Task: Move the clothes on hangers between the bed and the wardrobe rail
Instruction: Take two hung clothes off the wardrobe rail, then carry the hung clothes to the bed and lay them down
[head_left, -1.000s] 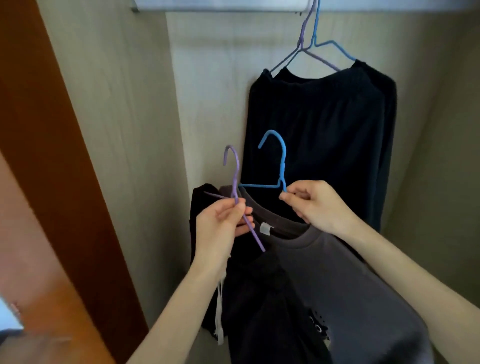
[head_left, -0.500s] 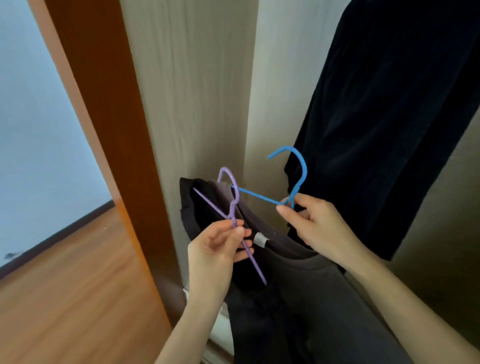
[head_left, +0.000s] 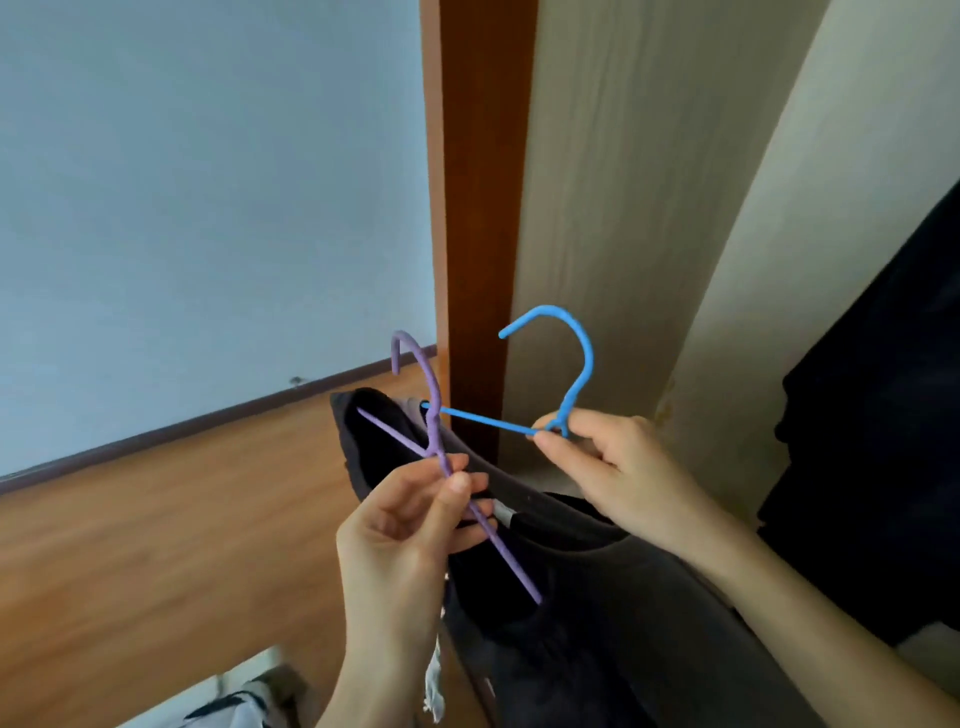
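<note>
Wooden floor (head_left: 156, 545) is running up to a dark skirting board (head_left: 208, 418). Something blurred, white and black (head_left: 244, 699), is lying at its lower edge.

The scene is taken by one wide-angle camera worn on the head, so no part is shared with a second view. The lens is aimed forward and down, from just outside the wardrobe frame (head_left: 483, 208). The left hand (head_left: 400, 540) with the purple hanger (head_left: 432, 397) and the right hand (head_left: 613, 467) with the blue hanger (head_left: 588, 364) are seen nearest. The wall (head_left: 208, 208) and wooden floor (head_left: 156, 545) are caught far left, and the wardrobe's inner panel (head_left: 623, 208) on the right.
</note>
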